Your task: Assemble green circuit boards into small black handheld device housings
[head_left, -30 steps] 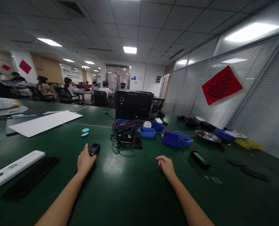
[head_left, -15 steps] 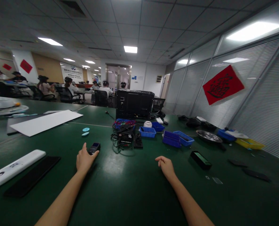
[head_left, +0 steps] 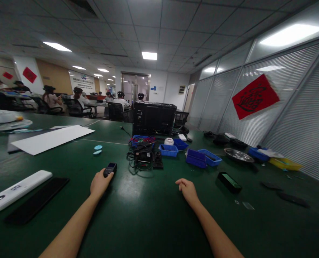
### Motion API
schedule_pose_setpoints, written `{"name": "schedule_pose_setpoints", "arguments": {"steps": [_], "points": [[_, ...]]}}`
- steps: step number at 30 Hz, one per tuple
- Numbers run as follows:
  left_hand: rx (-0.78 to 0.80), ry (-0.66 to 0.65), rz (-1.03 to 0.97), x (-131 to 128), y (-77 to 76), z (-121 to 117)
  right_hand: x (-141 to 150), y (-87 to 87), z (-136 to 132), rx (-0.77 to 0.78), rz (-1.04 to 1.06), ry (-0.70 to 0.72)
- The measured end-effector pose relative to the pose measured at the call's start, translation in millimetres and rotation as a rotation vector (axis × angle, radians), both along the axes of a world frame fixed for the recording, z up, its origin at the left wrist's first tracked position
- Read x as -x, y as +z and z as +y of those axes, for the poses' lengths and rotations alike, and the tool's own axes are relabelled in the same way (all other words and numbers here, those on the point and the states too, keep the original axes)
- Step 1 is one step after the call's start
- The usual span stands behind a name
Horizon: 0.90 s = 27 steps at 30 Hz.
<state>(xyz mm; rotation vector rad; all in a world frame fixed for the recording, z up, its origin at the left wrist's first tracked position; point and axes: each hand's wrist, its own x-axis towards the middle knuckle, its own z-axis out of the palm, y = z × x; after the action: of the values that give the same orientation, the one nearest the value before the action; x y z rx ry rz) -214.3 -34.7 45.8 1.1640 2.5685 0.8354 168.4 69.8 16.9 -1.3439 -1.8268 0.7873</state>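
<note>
My left hand (head_left: 99,182) is closed around a small black handheld device with a screen (head_left: 110,169), just above or on the green table; I cannot tell which. Its thumb lies along the near side, and the other fingers are mostly hidden behind the hand. Across from it, my right hand (head_left: 187,190) hovers low over or rests on the table with loosely curled fingers. Nothing shows in that hand. Beyond the left hand lie two light-blue discs (head_left: 97,149). Right of the device sits a black boxy unit with tangled cables (head_left: 143,156).
A dark monitor-like box (head_left: 154,118) stands at the back. Blue bins (head_left: 168,150), a baseball (head_left: 169,141), a metal bowl (head_left: 238,156) and an open black box (head_left: 229,182) lie to the right. On the left are a long white device (head_left: 19,190) and a black strip (head_left: 37,200).
The raised index finger of my left hand has come down around the device. Hand and device have shifted slightly right. My right hand has moved a little left.
</note>
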Motion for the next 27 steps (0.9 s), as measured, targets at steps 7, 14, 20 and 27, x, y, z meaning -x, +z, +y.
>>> {"name": "schedule_pose_setpoints", "arguments": {"steps": [7, 14, 20, 27], "points": [[-0.07, -0.124, 0.071, -32.3, -7.8, 0.5, 27.5, -0.3, -17.6, 0.049, 0.019, 0.087], [-0.124, -0.287, 0.07, -63.8, -23.2, 2.1, 37.6, -1.5, -22.7, 0.063, 0.039, 0.132], [-0.071, -0.37, 0.014, -101.2, -19.3, 3.3, 34.1, -3.4, -15.2, 0.046, 0.079, 0.115], [-0.087, -0.512, -0.024, -156.9, -22.6, 19.2, 32.1, -3.9, -13.2, 0.045, 0.137, 0.101]]}}
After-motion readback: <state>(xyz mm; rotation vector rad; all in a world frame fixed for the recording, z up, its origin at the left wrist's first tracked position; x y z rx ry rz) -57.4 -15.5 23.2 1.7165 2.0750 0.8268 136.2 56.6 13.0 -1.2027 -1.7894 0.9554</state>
